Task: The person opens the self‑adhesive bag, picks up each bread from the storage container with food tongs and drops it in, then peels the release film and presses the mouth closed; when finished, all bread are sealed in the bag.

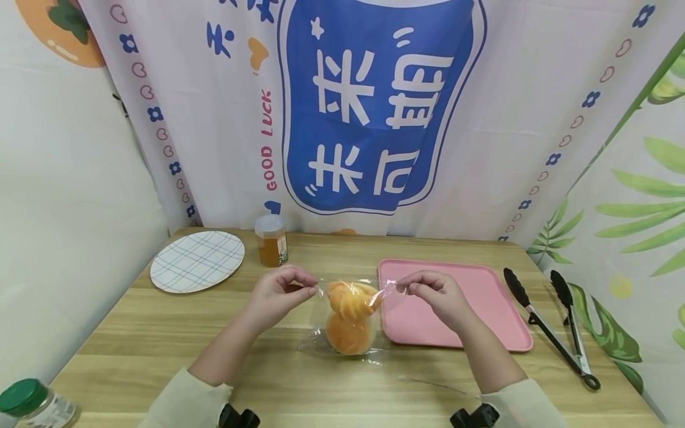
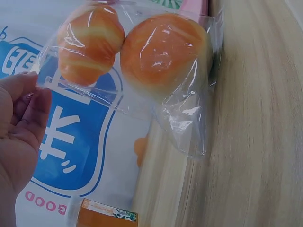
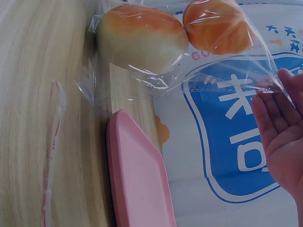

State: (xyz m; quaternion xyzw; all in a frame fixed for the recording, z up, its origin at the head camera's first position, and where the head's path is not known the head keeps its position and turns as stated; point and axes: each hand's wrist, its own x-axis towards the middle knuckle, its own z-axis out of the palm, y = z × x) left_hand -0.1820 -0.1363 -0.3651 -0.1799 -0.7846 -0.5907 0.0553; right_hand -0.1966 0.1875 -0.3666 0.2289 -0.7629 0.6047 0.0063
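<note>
A clear plastic bag hangs over the middle of the table, with two pieces of bread inside. The upper one is a twisted roll, and below it, touching, is a round golden bun. My left hand pinches the bag's top left corner between thumb and fingers. At the top right corner, my right hand does the same, so the top edge stretches between them. Both breads show through the film in the left wrist view and the right wrist view.
A pink tray lies right of the bag, partly behind my right forearm. Further right are black-tipped tongs. A checked plate and honey-coloured jar stand back left, a green-lidded jar front left. A thin strip lies in front.
</note>
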